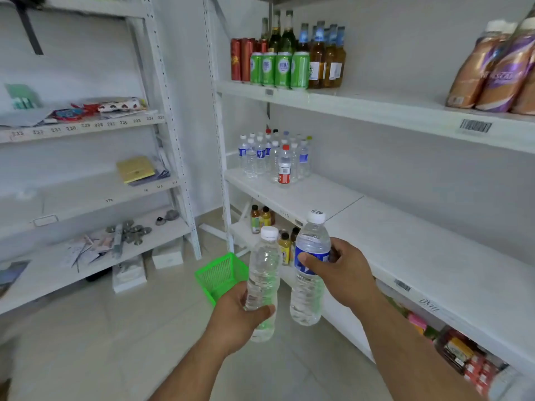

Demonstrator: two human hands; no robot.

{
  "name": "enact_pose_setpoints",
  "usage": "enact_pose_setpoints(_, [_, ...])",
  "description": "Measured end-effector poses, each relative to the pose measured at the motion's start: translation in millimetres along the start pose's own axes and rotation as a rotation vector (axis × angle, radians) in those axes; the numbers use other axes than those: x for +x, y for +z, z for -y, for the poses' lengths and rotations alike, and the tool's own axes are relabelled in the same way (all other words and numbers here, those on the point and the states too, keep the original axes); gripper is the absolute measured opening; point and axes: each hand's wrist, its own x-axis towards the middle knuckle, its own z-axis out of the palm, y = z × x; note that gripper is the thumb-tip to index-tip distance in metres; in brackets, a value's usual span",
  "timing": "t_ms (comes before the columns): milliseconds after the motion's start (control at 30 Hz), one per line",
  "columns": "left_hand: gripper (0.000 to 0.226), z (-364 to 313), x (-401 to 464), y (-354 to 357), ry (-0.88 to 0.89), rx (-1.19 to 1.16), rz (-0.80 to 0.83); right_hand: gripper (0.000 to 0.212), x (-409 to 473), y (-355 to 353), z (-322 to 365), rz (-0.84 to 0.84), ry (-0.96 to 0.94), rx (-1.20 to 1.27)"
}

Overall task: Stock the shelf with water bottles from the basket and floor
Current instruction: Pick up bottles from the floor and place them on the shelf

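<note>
My left hand (241,315) grips a clear unlabelled water bottle (265,273) with a white cap, held upright. My right hand (343,273) grips a second water bottle with a blue label (309,290), also upright, just to its right. Both bottles hang in the air in front of the white middle shelf (419,256). A cluster of several water bottles (275,157) stands at the far left end of that shelf. A green plastic basket (221,273) sits on the floor behind my left hand; its inside is not visible.
The upper shelf (376,111) carries green cans, red cans and glass bottles at its left, and brown drink bottles (498,70) at right. Small juice bottles (260,219) stand on a lower shelf. Packaged goods (463,354) fill the bottom right. Another white rack (86,198) stands left.
</note>
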Motion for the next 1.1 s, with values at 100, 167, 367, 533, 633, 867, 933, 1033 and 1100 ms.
enact_pose_setpoints(100, [0.029, 10.0, 20.4, -16.8, -0.010, 0.006, -0.015, 0.026, 17.5, 19.6, 5.4, 0.011, -0.002, 0.022])
enact_pose_setpoints(167, [0.030, 15.5, 36.3, -23.2, -0.014, 0.010, -0.025, 0.028, 31.7, 31.7, 3.5, 0.021, 0.009, 0.041])
enact_pose_setpoints(367, [0.026, 24.1, 98.1, -33.2, -0.032, 0.021, -0.049, 0.033, 95.5, 63.0, -13.1, 0.053, 0.035, 0.075])
enact_pose_setpoints(533, [0.027, 18.5, 165.3, -44.6, -0.054, 0.017, -0.054, 0.033, 168.2, 83.4, -25.5, 0.068, 0.020, 0.117])
enact_pose_setpoints(633, [0.028, 13.4, 197.5, -53.2, -0.049, 0.018, -0.071, 0.034, 207.4, 93.4, -25.1, 0.078, -0.005, 0.108])
enact_pose_setpoints(867, [0.030, 9.7, 258.8, -71.1, -0.060, -0.014, -0.085, 0.037, 269.6, 119.8, -13.7, 0.088, -0.045, 0.110])
enact_pose_setpoints(933, [0.031, 10.6, 278.2, -79.9, -0.055, -0.011, -0.074, 0.035, 282.2, 129.0, -9.1, 0.082, -0.048, 0.115])
enact_pose_setpoints(1033, [0.032, 13.6, 310.6, -97.0, -0.045, -0.004, -0.043, 0.030, 300.6, 145.5, -1.7, 0.063, -0.045, 0.121])
enact_pose_setpoints(1100, [0.033, 18.1, 332.9, -110.6, -0.042, -0.003, -0.019, 0.028, 312.4, 158.7, 4.1, 0.045, -0.042, 0.103])
